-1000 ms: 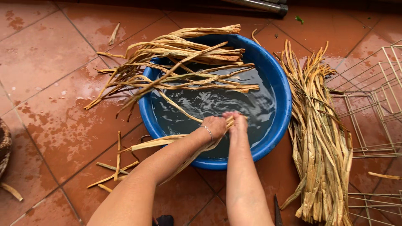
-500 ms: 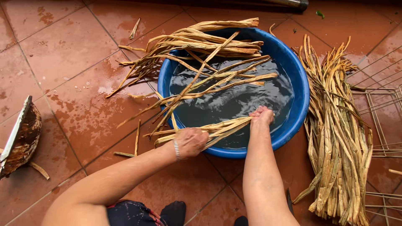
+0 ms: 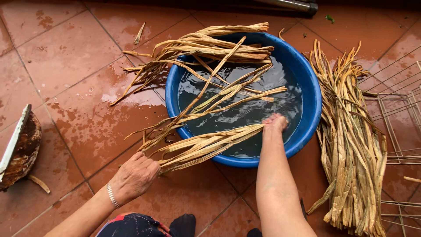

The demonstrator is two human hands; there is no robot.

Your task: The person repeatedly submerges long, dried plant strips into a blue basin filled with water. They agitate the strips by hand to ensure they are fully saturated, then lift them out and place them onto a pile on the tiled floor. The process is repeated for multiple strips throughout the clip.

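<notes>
Right now a bundle of long dry leaf strips (image 3: 206, 147) lies across the front edge of the big blue tub (image 3: 309, 109). One end of the bundle dips into the water inside the tub, and the other end sticks out past the tub's rim over the wet red floor tiles (image 3: 66, 74). The left hand (image 3: 135, 175) is outside the tub, just in front of its rim, with its fingers curled tight around the dry end of the bundle. The right hand (image 3: 275, 123) is inside the tub, at the wet end of the bundle, pressing down on it; its fingers are partly in the water, so I cannot tell how they are bent. More loose strips (image 3: 219, 48) lie across the back of the tub. Beside the tub, on its right, a thick pile of strips (image 3: 351, 145) rests on the floor, and a wire rack (image 3: 399, 109) lies just past that pile. Far from the tub, at the left edge, sits an old rusty pan (image 3: 19, 149).
</notes>
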